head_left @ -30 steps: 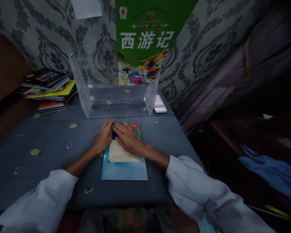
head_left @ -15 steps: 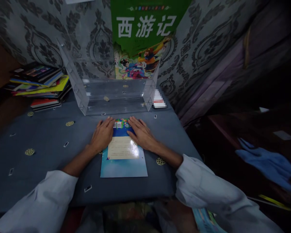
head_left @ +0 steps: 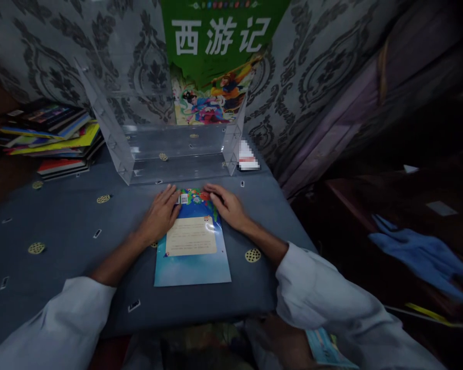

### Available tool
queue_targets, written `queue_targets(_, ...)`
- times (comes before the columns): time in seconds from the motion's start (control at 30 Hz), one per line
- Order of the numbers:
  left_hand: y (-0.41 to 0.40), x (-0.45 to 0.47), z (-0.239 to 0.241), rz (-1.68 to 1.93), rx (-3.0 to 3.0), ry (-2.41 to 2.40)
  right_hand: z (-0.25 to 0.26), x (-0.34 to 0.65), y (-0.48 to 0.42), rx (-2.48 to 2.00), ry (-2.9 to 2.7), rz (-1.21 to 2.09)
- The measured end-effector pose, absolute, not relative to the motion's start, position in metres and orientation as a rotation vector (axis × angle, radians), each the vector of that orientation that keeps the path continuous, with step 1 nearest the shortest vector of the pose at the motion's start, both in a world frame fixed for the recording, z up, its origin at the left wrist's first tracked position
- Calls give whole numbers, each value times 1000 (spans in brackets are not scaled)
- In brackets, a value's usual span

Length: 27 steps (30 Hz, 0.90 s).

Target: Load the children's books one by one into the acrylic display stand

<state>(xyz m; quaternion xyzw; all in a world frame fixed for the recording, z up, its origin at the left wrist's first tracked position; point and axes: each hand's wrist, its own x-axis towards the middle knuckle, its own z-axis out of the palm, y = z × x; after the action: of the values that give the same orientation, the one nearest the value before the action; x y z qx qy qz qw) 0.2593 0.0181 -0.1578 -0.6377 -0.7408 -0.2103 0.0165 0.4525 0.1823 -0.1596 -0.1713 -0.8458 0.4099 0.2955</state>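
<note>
Left hand (head_left: 161,213), right hand (head_left: 229,206), both at booklet (head_left: 192,239)

Left hand (head_left: 161,215) palm down, fingers extended forward. Right hand (head_left: 230,206) fingers slightly bent, angled forward-left. Hands apart, roughly level. Left forearm (head_left: 118,256) and right forearm (head_left: 268,242) converge forward.

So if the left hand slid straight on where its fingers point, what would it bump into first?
Probably the front of the clear plastic stand beyond the book, though the gap from the left hand is hard to judge.
</note>
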Motion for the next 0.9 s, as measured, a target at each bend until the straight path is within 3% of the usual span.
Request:
queue_targets(0.23,14,268,-145,-602,-1939,-2251,-146,456,163,-443,-2412,651)
queue_targets(0.63,31,241,-146,-794,-1916,-2241,-145,430,191,-333,-2421,757)
queue_targets(0.9,43,236,-138,-555,-1881,-2260,-156,406,212,-262,-2367,835)
